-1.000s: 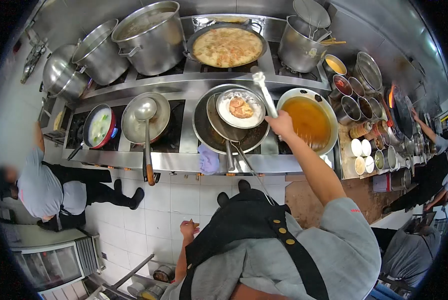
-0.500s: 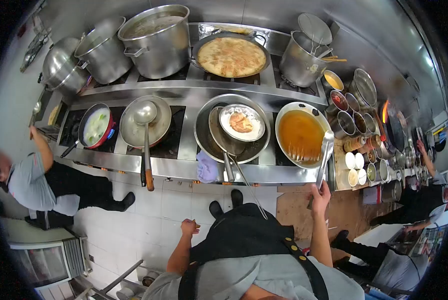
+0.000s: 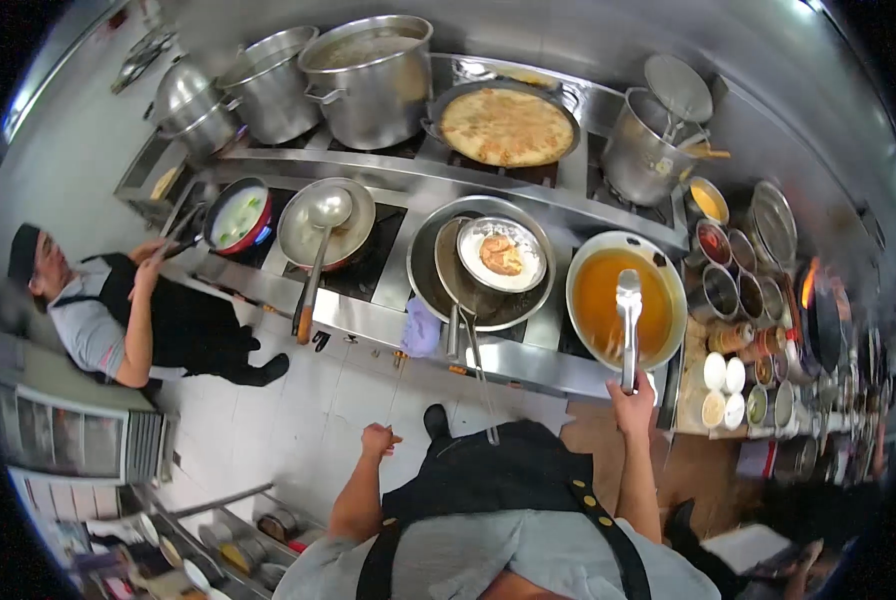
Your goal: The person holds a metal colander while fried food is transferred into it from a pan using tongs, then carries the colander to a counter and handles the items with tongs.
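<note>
Metal tongs (image 3: pixel 628 318) are gripped by their near end in my right hand (image 3: pixel 633 403), closed around them. The tongs reach over a wide white pan (image 3: pixel 676 318) of amber liquid, probably oil. My left hand (image 3: pixel 379 440) is loosely curled in front of the stove, touching nothing visible. Left of the amber pan, a large steel basin (image 3: pixel 418 268) holds a round strainer with a long handle (image 3: pixel 454 330). A pale bowl (image 3: pixel 535 270) with an orange-brown piece of food (image 3: pixel 501 255) rests over them.
A ladle (image 3: pixel 330 208) lies across a pan (image 3: pixel 290 238). A purple cloth (image 3: pixel 421 328) hangs at the stove edge. Tall pots (image 3: pixel 368 95) and a broad pan of browned food (image 3: pixel 508 126) stand behind. Seasoning containers (image 3: pixel 715 372) are right. A co-worker (image 3: pixel 103 315) holds a red pan's handle.
The tongs have swung left from the pan's right rim to over the amber liquid. My view has turned and shifted. The co-worker at left now has both hands near the red pan's handle.
</note>
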Demonstrator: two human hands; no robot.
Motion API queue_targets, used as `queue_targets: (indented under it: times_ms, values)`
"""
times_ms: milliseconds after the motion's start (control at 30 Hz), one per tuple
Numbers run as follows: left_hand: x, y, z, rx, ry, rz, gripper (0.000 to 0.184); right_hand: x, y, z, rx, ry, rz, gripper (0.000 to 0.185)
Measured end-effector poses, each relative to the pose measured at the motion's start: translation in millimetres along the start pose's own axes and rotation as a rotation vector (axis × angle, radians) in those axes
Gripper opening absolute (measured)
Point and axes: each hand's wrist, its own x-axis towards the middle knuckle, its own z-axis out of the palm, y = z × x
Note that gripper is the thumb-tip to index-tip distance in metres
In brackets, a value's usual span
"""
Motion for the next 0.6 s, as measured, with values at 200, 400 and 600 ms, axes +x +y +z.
queue_targets:
  times_ms: [200,400,600]
  values:
    - [-78,-80,66,-0.167,0.277,-0.125,0.022,83,25,-4,0.047,-0.272,-0.062,0.033]
    - [-216,-189,186,-0.559,0.426,-0.267,0.022,107,-36,-30,0.103,-0.592,-0.372,0.026]
    - [-327,-278,284,0.252,0.569,0.118,0.025,43,-87,-56,0.001,-1.065,-0.697,0.036]
